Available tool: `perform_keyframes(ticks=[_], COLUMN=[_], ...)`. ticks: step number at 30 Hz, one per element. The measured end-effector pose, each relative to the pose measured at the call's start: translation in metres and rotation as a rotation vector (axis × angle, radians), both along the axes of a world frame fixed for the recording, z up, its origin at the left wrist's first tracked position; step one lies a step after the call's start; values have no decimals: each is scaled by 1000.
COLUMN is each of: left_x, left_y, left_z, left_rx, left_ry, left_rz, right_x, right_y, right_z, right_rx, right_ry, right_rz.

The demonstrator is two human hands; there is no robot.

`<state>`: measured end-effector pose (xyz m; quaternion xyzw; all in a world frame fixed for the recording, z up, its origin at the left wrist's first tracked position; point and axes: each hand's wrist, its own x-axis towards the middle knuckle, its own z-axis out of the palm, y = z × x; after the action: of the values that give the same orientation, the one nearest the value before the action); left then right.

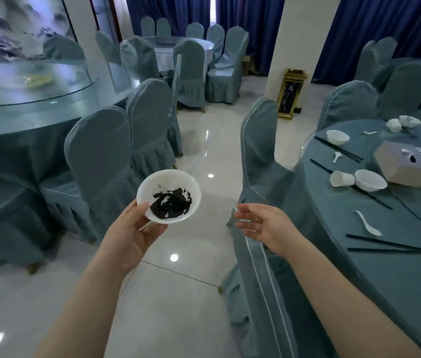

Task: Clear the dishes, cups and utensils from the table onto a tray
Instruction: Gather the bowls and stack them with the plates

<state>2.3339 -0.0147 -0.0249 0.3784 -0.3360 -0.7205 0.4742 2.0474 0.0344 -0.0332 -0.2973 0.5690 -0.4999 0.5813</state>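
**One bowl in hand, no tray in sight**

One white bowl [169,196] with dark leftovers in its bottom is held up over the tiled floor [191,254], in the aisle between the chairs. The left hand [132,236] grips it from the near side: the thumb lies over the near rim and the fingers [156,229] curl underneath the base, so the bowl sits partly on the fingertips and leans a little away from the palm. That is the weak point, in my judgement. A grip on one edge only could let the bowl tip outward, and the dark scraps would spill onto the floor; a quick turn of the body would make it worse.

To the right of the bowl, well apart from it, the right hand [263,224] hangs with relaxed, spread fingers and holds nothing. It touches neither the bowl nor the chair back [258,140] behind it.

Farther right of the bowl stands the table [375,267], with more bowls [370,180], a tipped cup [341,178], a white spoon [367,223] and dark chopsticks [387,247] left on it. No tray shows anywhere, so I cannot tell where the bowl is headed.
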Motion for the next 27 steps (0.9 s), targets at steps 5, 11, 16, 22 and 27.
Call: perform_keyframes(ticks=[5, 11, 16, 22, 27], left_x=[31, 21, -16, -85, -162], left_y=[-56, -157, -260, -362, -434], left_z=[-2, -8, 3, 13, 11], left_rx=[27, 72, 73, 58, 82], left_ry=[2, -2, -17, -4, -16], left_rz=[-6, -32, -60, -149, -356], right_x=[0, -34, -66, -113, -160], right_y=[-34, -105, -179, -237, -260], right_z=[-8, -20, -34, -43, -40], right_rx=[21, 23, 65, 100, 120], right_ry=[34, 40, 27, -14, -19], right_rz=[-122, -291, -384, -587, -799])
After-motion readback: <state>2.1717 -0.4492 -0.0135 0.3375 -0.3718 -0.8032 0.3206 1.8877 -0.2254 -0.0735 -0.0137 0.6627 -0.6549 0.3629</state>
